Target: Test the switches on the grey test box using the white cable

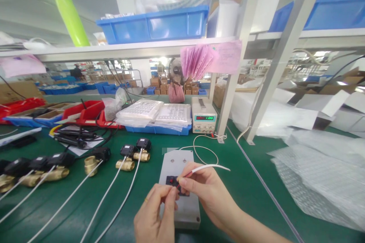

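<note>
The right grip (205,185) clamps the white cable (211,165) near its end, apparently for fine control beside the black terminal block (169,179); left grip (156,210) adjoins, closure indeterminable.

A smooth, matt grey box (186,214), metal or plastic unclear, carries a black plastic connector block (169,179). The white cable (212,166) has a smooth, plastic-looking sheath. Brass-coloured valve bodies (125,165) gleam like polished metal beneath black plastic housings (129,150). The green surface (228,182) looks smooth with a soft sheen. At right lies translucent, bumpy bubble wrap (322,174). Above, a glossy blue plastic bin (165,26) sits near thin pink paper sheets (199,60) and smooth, pale-painted posts (288,45).
</note>
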{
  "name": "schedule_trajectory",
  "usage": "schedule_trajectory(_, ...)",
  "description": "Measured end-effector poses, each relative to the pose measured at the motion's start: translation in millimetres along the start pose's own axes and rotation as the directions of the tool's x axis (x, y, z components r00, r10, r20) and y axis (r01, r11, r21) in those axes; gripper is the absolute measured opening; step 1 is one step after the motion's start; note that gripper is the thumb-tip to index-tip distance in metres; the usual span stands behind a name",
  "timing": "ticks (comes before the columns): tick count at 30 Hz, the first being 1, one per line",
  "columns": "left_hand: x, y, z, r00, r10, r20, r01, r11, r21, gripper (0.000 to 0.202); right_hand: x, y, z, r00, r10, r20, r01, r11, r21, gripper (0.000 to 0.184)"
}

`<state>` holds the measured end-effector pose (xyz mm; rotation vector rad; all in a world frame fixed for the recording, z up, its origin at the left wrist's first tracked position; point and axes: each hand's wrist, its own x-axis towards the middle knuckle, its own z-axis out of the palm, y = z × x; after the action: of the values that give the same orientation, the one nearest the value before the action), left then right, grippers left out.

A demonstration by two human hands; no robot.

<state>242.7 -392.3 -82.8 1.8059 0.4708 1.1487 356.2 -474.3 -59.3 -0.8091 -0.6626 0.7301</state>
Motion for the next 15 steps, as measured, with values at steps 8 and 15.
schedule_trajectory(8, 1.2, 5.7, 3.0, 0.977, -0.193, 0.090, 0.205, 0.968, -0.146, 0.041, -0.6, -0.1, 1.5, 1.000, -0.020, -0.004, 0.020, 1.000, -0.015, 0.035)
schedule_trajectory(15, 3.8, 9.8, 6.5, 0.934, -0.342, 0.101, 0.355, 0.865, -0.356, 0.044, 0.9, 0.3, 1.3, 1.000, -0.023, -0.006, 0.023, 1.000, 0.002, 0.035)
